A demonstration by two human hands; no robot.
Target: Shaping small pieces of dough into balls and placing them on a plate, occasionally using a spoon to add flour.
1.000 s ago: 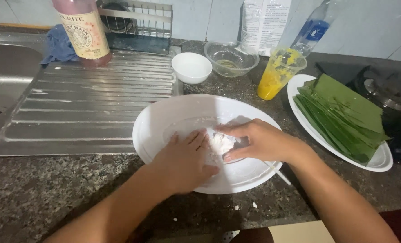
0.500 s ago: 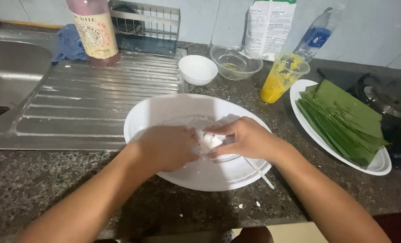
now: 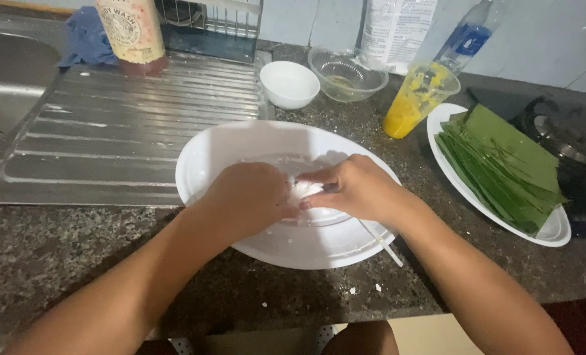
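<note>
A small lump of white dough [image 3: 304, 191] is pinched between both hands over the middle of a large white plate [image 3: 240, 141]. The left hand [image 3: 247, 200] is seen palm down, fingers curled, their tips closed against the lump's left side. The right hand [image 3: 355, 187] is closed on the lump from the right, thumb and forefinger clamped on it. Most of the lump is hidden by the fingers; its exact shape cannot be told. The plate is set on a dark speckled stone counter [image 3: 56, 263], just beside a steel draining board [image 3: 109, 125]. A thin white stick [image 3: 385, 244] is noted lying over the plate's near right rim. White crumbs are scattered on the counter in front of the plate.

Behind the plate are recorded a small white bowl [image 3: 289, 83], a clear glass bowl [image 3: 347, 73] and a yellow plastic cup [image 3: 419, 98]. To the right, an oval white dish [image 3: 556, 231] is loaded with stacked green leaf strips [image 3: 500, 161]. A pink bottle [image 3: 132, 29] stands on the draining board's far edge.
</note>
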